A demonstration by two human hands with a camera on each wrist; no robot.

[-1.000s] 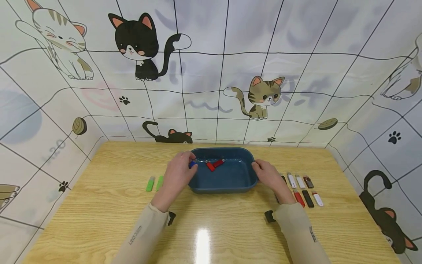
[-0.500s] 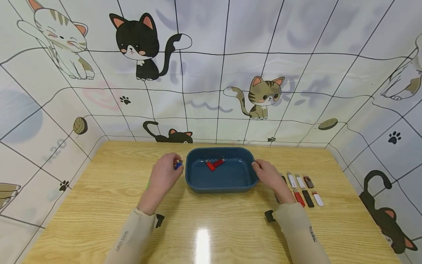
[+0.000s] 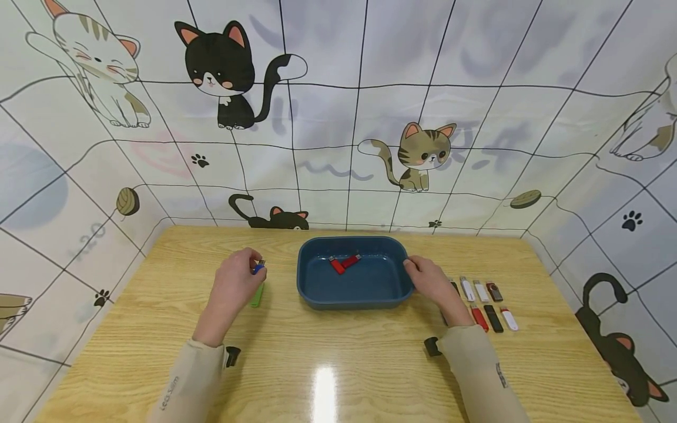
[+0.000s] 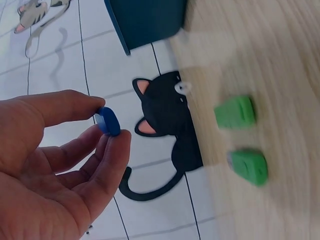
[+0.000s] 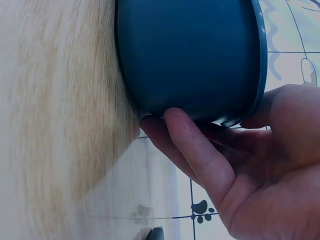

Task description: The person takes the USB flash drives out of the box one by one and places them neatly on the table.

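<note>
My left hand (image 3: 233, 288) pinches a blue USB stick (image 3: 258, 269) between thumb and fingertips, raised above the table left of the dark blue bin (image 3: 354, 305). In the left wrist view the blue stick (image 4: 107, 121) shows end-on. Two green USB sticks lie below that hand; one green stick (image 3: 257, 295) shows in the head view, the other is hidden behind the hand. My right hand (image 3: 429, 282) holds the bin's right end, thumb at the rim and fingers against the outer wall (image 5: 190, 60). Inside the bin are two red USB sticks, one red stick (image 3: 337, 266) touching the other (image 3: 351, 261).
Right of the bin, several USB sticks lie in two rows, among them a white one (image 3: 509, 318), a black one (image 3: 494, 318) and a red one (image 3: 479, 318). My right forearm partly covers this group. A cat-patterned cloth (image 3: 328, 117) rises behind the wooden table (image 3: 338, 364).
My left hand has moved left from the bin's left end, carrying the blue USB stick out over the green ones. The right hand stays on the bin.
</note>
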